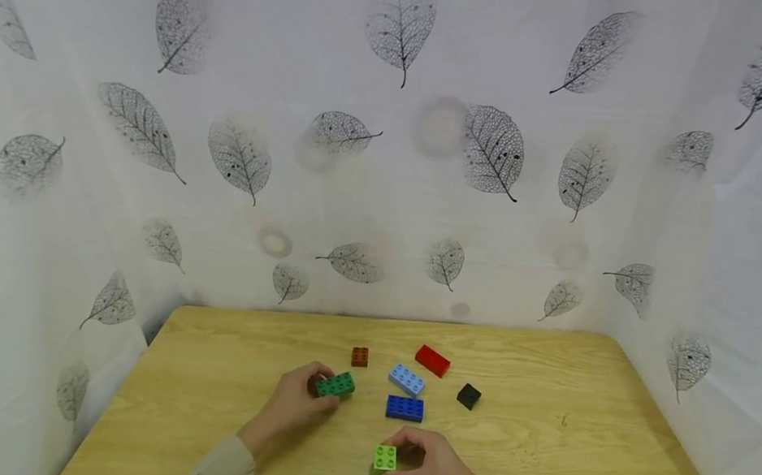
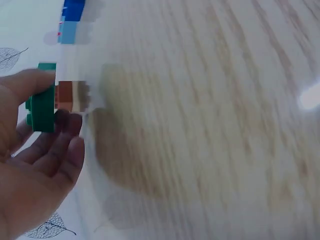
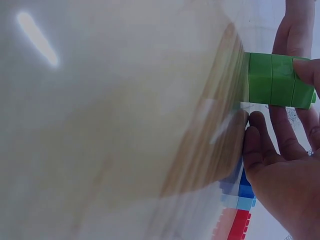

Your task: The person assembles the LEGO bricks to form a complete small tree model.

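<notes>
My left hand [image 1: 296,399] pinches a dark green brick [image 1: 336,384] between thumb and fingers. In the left wrist view that green brick [image 2: 44,107] is held above the tabletop, its studs facing up. Nearer the front, my right hand [image 1: 431,467] grips a lime green stack [image 1: 385,458] with four-stud top. The right wrist view shows the stack [image 3: 272,80] as three layers, upright, its base right at the tabletop. Thumb and fingers are on opposite sides of it.
Beyond the hands lie a brown brick [image 1: 360,357], a light blue brick [image 1: 407,379], a dark blue brick [image 1: 405,408], a red brick [image 1: 432,360] and a black brick [image 1: 469,396]. They rest on the wooden table [image 1: 542,442]. A leaf-patterned curtain [image 1: 388,189] rises behind it.
</notes>
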A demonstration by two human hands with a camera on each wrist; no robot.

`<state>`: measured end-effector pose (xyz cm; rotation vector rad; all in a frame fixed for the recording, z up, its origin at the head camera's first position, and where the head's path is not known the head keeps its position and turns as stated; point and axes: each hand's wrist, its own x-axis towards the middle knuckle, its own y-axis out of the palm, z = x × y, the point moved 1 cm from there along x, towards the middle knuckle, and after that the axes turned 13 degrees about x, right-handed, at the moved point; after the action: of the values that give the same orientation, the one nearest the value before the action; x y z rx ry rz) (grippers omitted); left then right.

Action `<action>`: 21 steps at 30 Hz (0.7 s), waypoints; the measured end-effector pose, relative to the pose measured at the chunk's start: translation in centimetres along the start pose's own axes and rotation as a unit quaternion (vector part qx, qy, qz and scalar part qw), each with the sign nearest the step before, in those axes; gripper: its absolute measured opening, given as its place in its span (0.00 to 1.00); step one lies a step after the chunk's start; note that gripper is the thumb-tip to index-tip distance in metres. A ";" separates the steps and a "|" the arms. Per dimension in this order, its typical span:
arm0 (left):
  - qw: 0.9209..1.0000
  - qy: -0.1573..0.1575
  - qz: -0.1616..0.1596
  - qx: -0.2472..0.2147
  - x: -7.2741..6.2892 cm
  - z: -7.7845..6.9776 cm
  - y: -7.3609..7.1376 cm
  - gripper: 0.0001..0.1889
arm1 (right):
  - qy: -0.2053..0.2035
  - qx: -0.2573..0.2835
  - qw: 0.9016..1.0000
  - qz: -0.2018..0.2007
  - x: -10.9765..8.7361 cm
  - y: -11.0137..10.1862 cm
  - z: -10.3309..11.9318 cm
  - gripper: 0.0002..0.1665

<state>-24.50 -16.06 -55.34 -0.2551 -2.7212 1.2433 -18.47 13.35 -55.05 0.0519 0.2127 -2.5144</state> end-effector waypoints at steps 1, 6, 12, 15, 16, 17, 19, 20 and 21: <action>1.000 0.003 0.004 -0.001 0.0 0.0 -0.2 0.19 | -0.002 0.000 1.000 0.000 0.0 0.0 0.0 0.15; 0.999 0.032 0.023 -0.014 -0.2 0.0 -0.7 0.19 | -0.011 0.000 1.000 -0.002 0.2 0.1 0.0 0.15; 0.997 0.054 0.051 -0.037 -0.8 -0.9 -1.0 0.20 | -0.003 0.005 1.000 -0.001 0.3 0.0 0.2 0.15; 0.995 0.067 0.061 -0.040 -1.1 -1.4 -1.2 0.20 | 0.000 0.006 1.000 0.001 0.3 0.0 0.2 0.15; 0.995 0.071 0.064 -0.040 -1.1 -1.5 -1.3 0.20 | 0.000 0.006 1.000 0.002 0.3 0.0 0.2 0.15; 0.994 0.074 0.067 -0.039 -1.2 -1.7 -1.3 0.19 | -0.002 0.004 1.000 0.003 0.3 0.0 0.2 0.14; 0.993 0.080 0.073 -0.039 -1.4 -1.9 -1.5 0.19 | -0.006 0.001 1.000 0.005 0.3 -0.1 0.2 0.14; 0.993 0.082 0.076 -0.039 -1.5 -2.0 -1.5 0.19 | -0.008 -0.001 1.000 0.006 0.3 -0.1 0.1 0.14; 0.993 0.083 0.080 -0.040 -1.6 -2.1 -1.6 0.19 | -0.011 -0.004 1.000 0.007 0.3 -0.1 0.1 0.14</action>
<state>-22.68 -15.88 -52.86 -0.5686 -2.6534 1.0952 -18.77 13.25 -54.98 0.0213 0.2130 -2.4988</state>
